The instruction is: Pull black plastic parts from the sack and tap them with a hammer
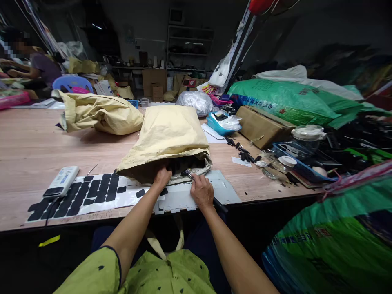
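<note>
A pale yellow bag (173,130) lies on the table with its open mouth towards me. My left hand (163,175) reaches into that mouth; its fingers are lost in the dark inside, so what they touch is hidden. Just outside the bag's right edge, my right hand (202,190) is closed round a thin black rod-like thing with a shiny metal part (187,174). Its tip points at the bag's mouth, and a black end (220,205) sticks out below the hand. Underneath lies a flat grey-white board (225,190).
Left of the bag are a sheet of black stickers (101,190), a white handheld device (63,179) and another yellow bag (104,114). To the right stand a cardboard box (263,126), a blue tray (222,124) and jars. A person (39,65) sits far left.
</note>
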`<state>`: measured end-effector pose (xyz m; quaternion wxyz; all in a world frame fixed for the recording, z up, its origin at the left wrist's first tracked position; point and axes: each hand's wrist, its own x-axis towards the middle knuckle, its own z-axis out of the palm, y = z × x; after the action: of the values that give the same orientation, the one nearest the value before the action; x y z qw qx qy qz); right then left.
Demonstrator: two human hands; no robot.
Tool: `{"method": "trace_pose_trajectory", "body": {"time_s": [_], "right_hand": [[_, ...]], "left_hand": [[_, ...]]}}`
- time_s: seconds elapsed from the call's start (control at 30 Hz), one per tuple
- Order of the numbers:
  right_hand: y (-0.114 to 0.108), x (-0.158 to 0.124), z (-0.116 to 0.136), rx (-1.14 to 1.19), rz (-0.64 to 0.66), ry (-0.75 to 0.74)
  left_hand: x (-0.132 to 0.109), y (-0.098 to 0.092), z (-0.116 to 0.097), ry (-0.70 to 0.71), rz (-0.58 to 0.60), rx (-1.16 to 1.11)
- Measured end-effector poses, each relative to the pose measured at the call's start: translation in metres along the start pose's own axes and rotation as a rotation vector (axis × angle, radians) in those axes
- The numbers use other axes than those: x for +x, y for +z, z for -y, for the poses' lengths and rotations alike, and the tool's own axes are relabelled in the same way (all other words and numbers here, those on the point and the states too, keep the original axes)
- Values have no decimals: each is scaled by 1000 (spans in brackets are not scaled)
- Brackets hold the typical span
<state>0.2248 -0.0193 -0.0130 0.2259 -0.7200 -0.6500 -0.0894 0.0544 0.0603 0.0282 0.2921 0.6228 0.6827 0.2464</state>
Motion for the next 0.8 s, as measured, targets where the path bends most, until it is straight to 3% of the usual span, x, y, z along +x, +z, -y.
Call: {"method": "trace_pose_trajectory", "body": {"time_s": [0.17,0.3,0.37,0.43,0.63,0.8], "right_hand": [[-1,1,1,-7,17,19],[-4,0,3,0,23,15],[-4,0,3,0,28,17],[-5,0,3,0,35,24],[-8,3,0,127,71,51],[-24,-5,6,474,-49,38]], "left_hand": [[-4,-13,8,-44,49,31],[-35,-27,25,247,41,40],[-51,-27,34,406,59,87],[-62,-23,42,479,78,136],[-65,-14,51,455,117,129],[-62,-15,49,412,142,87]]}}
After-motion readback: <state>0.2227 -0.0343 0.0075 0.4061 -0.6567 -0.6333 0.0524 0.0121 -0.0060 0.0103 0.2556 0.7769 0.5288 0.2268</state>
